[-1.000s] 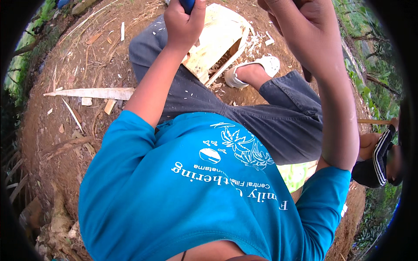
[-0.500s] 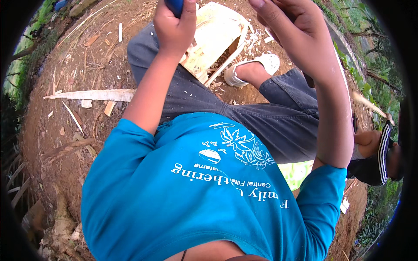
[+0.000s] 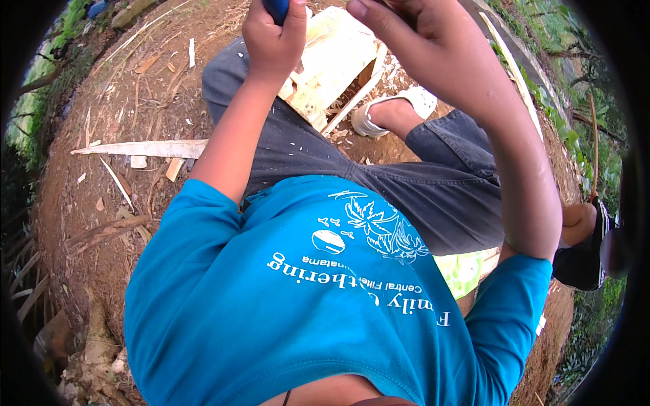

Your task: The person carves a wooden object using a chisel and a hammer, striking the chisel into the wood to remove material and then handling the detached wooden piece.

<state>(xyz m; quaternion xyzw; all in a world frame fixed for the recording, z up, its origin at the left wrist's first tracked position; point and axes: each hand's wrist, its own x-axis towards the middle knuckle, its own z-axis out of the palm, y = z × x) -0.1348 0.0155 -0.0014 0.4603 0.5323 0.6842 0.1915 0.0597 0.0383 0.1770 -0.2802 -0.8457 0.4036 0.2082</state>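
Observation:
At the top edge my left hand (image 3: 274, 44) is closed around a blue handle-like thing (image 3: 276, 8), whose far end is out of view. My right hand (image 3: 423, 40) is raised at the top edge too, thumb pointing left and fingers curled; the fingertips and anything in them are cut off. Below and between the hands, a pale wooden box-like piece (image 3: 338, 51) with an open side rests on the ground by my legs. Neither hand visibly touches it.
A long pointed wood strip (image 3: 142, 147) and several chips lie on the brown soil at left. My foot in a white clog (image 3: 421, 101) is beside the wooden piece. At far right another person (image 3: 579, 254) holds a long stick (image 3: 595, 145).
My right hand has moved left, closer to my left hand, which keeps hold of the blue handle. The other person's stick has swung from slanting to nearly upright.

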